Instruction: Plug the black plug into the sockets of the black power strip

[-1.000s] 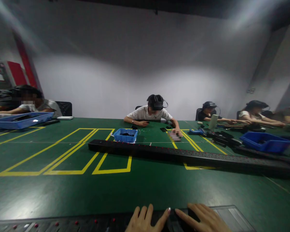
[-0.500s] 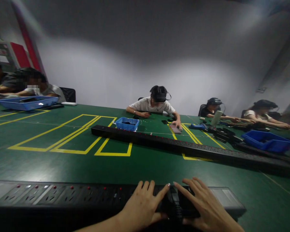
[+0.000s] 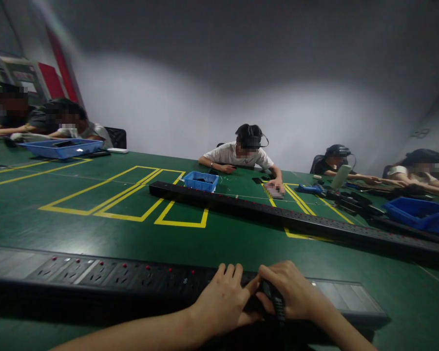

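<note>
1. Black moulded plastic sits in the pinch of your right hand (image 3: pixel 295 290), thumb and forefinger closed on a corded plug (image 3: pixel 272 292), its ribbed sleeve (image 3: pixel 279 307) angling down toward you.
2. Your left hand (image 3: pixel 221 298) lies across the near power strip (image 3: pixel 131 280), fingertips over its far edge, forefinger reaching to meet your right fingers; whether it also pinches the plug, the view does not tell.
3. Plug and fingers stand over the right-hand part of that strip, short of its grey end panel (image 3: pixel 347 296); your hands hide whether any prongs are seated.
4. Step in hand, by appearances: handling the plug at the strip, left hand steadying. Your next move seems to call for a firm, square grip and a strip kept from sliding.
5. Beyond, on your green counter (image 3: pixel 105 239), a second strip (image 3: pixel 259 211) lies aslant, with a small blue bin (image 3: pixel 200 183) behind it.
6. Opposite you, a co-worker (image 3: pixel 226 155) in a pale top leans low.
</note>
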Action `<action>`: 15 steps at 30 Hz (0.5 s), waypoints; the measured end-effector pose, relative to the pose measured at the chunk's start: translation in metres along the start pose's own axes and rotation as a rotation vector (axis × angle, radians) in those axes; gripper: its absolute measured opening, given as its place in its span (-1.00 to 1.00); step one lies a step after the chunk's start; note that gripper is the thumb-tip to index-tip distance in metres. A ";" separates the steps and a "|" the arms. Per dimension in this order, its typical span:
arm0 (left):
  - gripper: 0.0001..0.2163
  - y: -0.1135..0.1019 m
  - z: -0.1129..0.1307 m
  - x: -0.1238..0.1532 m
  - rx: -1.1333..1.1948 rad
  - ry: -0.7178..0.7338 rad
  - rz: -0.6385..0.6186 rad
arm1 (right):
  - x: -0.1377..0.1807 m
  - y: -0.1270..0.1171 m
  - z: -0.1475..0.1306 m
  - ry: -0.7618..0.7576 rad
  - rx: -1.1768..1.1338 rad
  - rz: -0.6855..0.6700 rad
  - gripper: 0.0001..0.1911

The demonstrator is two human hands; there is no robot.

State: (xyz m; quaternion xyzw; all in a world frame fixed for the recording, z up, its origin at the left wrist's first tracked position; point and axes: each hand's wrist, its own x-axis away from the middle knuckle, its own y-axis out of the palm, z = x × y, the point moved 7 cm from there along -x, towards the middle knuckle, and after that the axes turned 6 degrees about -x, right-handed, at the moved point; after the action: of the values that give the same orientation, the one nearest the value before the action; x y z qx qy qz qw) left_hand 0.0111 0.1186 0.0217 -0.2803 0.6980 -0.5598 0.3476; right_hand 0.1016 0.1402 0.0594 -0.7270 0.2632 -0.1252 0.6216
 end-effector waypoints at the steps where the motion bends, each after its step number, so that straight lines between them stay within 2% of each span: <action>1: -0.34 -0.001 0.000 0.000 -0.007 0.002 0.006 | 0.001 0.001 0.001 0.021 -0.025 0.003 -0.94; 5: -0.34 -0.006 -0.001 0.001 -0.052 0.002 0.043 | 0.004 0.003 0.004 0.066 -0.065 -0.003 -0.96; 15: -0.34 -0.010 0.001 0.002 -0.107 0.017 0.057 | 0.004 0.003 0.005 0.048 -0.077 0.007 -0.94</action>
State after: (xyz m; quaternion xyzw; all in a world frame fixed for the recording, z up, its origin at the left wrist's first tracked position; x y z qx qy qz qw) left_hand 0.0105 0.1138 0.0311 -0.2738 0.7377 -0.5137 0.3420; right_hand 0.1064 0.1419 0.0548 -0.7463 0.2853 -0.1299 0.5872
